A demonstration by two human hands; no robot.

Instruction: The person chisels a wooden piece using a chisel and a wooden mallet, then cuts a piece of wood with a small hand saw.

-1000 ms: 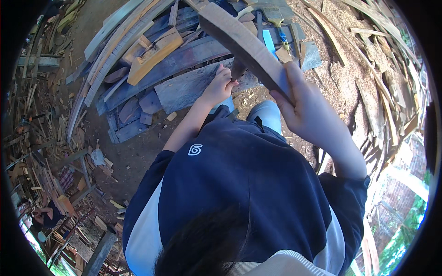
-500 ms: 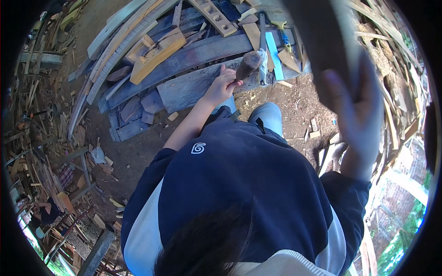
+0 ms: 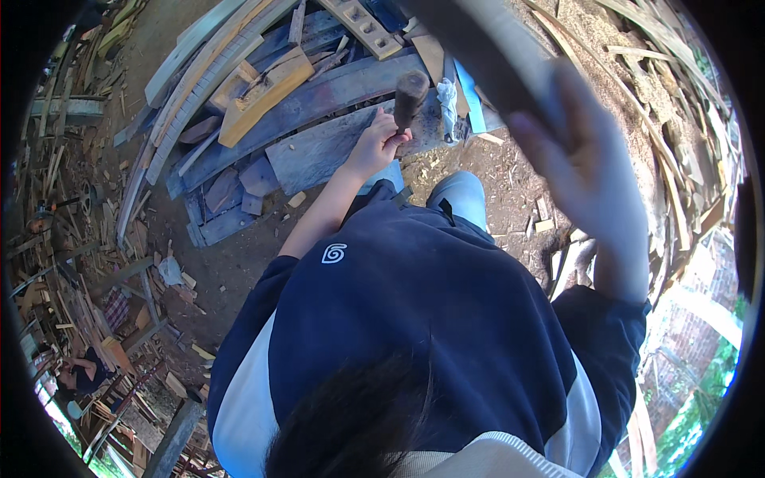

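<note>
My left hand (image 3: 376, 146) is closed round the lower part of a thick, brown wooden tool handle (image 3: 410, 94), which stands up over the grey planks (image 3: 315, 151). The tool's working end is hidden. On the right, my raised right hand (image 3: 586, 151) grips a long, dark wooden bat-like piece (image 3: 490, 52), smeared by motion, that runs up out of the top of the view. Between the two hands a whitish wrapping (image 3: 448, 107) and a light-blue strip (image 3: 470, 102) lie on the planks.
A yellowish timber block (image 3: 267, 97) and a timber with several square holes (image 3: 365, 29) lie on the left and far side. Curved planks (image 3: 179, 103) bend along the left. Wood offcuts and shavings litter the ground. A person (image 3: 89, 371) is at the far left.
My right hand and the dark wooden piece have swung leftward, now covering the brush seen before. The handle in my left hand has become more upright and shifted slightly left.
</note>
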